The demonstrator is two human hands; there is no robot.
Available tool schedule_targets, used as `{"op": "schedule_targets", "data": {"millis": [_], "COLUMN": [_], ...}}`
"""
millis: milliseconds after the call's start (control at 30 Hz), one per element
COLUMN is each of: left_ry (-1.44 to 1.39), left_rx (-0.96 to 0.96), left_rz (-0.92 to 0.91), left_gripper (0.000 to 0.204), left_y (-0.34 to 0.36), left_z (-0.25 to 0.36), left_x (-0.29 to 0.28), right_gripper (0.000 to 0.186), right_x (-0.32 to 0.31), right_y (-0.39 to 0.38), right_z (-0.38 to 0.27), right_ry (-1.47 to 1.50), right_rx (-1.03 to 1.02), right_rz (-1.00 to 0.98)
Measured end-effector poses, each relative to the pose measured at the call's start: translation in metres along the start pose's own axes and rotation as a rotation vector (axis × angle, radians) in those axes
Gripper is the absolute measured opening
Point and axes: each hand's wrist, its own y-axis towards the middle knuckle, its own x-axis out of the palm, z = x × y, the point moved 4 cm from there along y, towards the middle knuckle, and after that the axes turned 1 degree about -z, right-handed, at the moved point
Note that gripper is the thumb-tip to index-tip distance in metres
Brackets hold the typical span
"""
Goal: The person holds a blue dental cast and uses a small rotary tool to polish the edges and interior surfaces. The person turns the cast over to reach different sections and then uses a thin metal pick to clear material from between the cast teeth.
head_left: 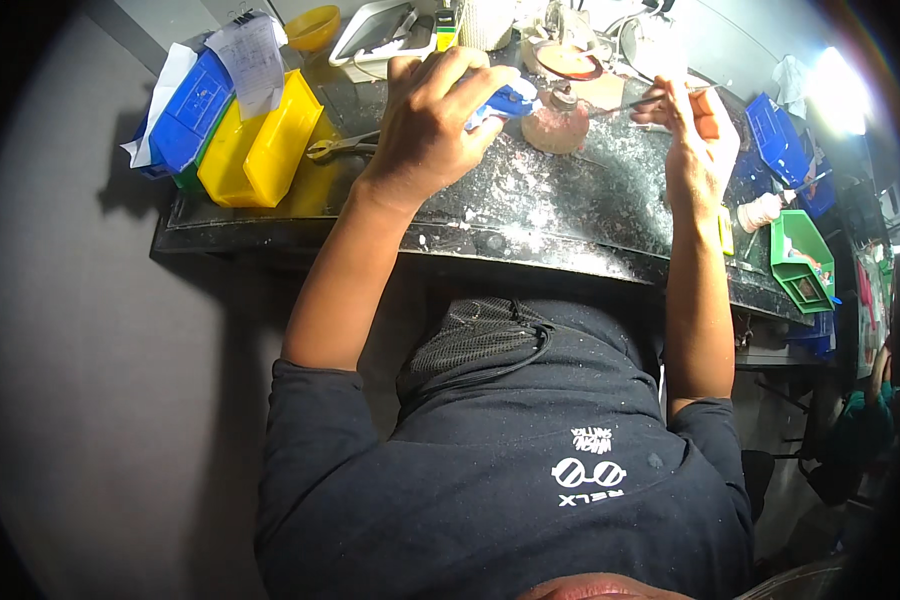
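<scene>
My left hand [435, 125] is raised over the dark worktop, its fingers closed around a small blue and white piece [508, 101]. The fingers hide much of that piece, and its kind is unclear. On the right, my right hand [698, 135] pinches a thin, dark metal hand tool [625, 106], whose tip points left. Between the hands stands a round, pinkish glass spirit lamp [555, 128] with a metal neck. I cannot make out a flame. The tool's tip is close to the lamp's right side. The blue and white piece is just left of its neck.
Yellow-handled pliers [332, 147] lie beside a yellow bin [260, 150] at the left. Behind are a yellow bowl [312, 28], a white tray [355, 42] and a reddish round dish [568, 62]. A green bin [802, 250] and blue bins [776, 135] stand right; another person [865, 415] shows beyond.
</scene>
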Motion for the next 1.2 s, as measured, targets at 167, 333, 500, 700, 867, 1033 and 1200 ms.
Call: {"op": "schedule_targets", "data": {"millis": [167,333,500,700,867,1033,1200], "left_ry": [-0.064,0.02,-0.031,-0.051,-0.094,-0.094,-0.129], "left_rx": [0.02,0.106,0.086,0.103,0.138,0.146,0.163], "left_rz": [0.068,0.077,0.022,0.028,0.078,0.082,0.088], "left_gripper": [0.046,0.045,0.047,0.048,0.049,0.047,0.047], "left_y": [0.002,0.0,0.001,0.0,0.0,0.0,-0.001], "left_z": [0.008,0.014,0.015,0.015,0.014,0.016,0.017], "left_x": [-0.004,0.004,0.003,0.005,0.005,0.003,0.004], "right_gripper": [0.021,0.022,0.035,0.045,0.051,0.054,0.058], "right_x": [0.022,0.046,0.055,0.061,0.064,0.065,0.061], "right_y": [-0.008,-0.018,-0.027,-0.03,-0.034,-0.038,-0.039], "right_z": [-0.005,-0.017,-0.024,-0.023,-0.024,-0.024,-0.017], "right_ry": [0.009,-0.276,-0.375,-0.41,-0.612,-0.742,-0.731], "right_rx": [-0.022,-0.197,-0.108,-0.234,-0.242,-0.433,-0.521], "right_rz": [-0.241,-0.433,-0.467,-0.429,-0.423,-0.393,-0.385]}}
